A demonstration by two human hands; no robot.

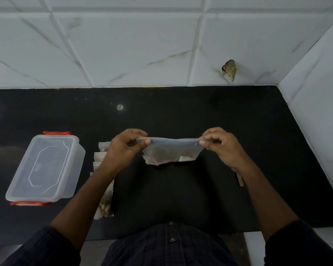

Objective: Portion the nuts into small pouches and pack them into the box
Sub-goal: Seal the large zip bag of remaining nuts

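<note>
Two hands are up over the black bench (pixel 238 120), and between them you hold a clear pouch (pixel 171 152) stretched out by its top edge. Your left hand (pixel 123 146) pinches the left end of that edge, thumb and forefinger closed on the plastic, the other fingers (pixel 136 132) curled in above it. Your right hand (pixel 221 144) pinches the right end the same way. The pouch hangs below the strip in front of your dark shirt (pixel 167 244), clear of the bench, and some brown nuts (pixel 158 159) sit in its lower part; how many I cannot tell through the film.

To your left, partly hidden under your left forearm, a row of filled pouches (pixel 101 150) lies on the bench, running from near your left hand back toward the bench's front edge. The nearest one (pixel 106 206) shows pale nuts inside.

Further left stands the clear plastic box (pixel 44 167) with its lid on and a red clip at each short end. It is well apart from the pouch in your hands and just beside the row of pouches.

By your right wrist a thin pale strip (pixel 240 180) lies on the bench. The tiled wall (pixel 123 45) behind has a broken spot (pixel 229 69) low on its right side.
</note>
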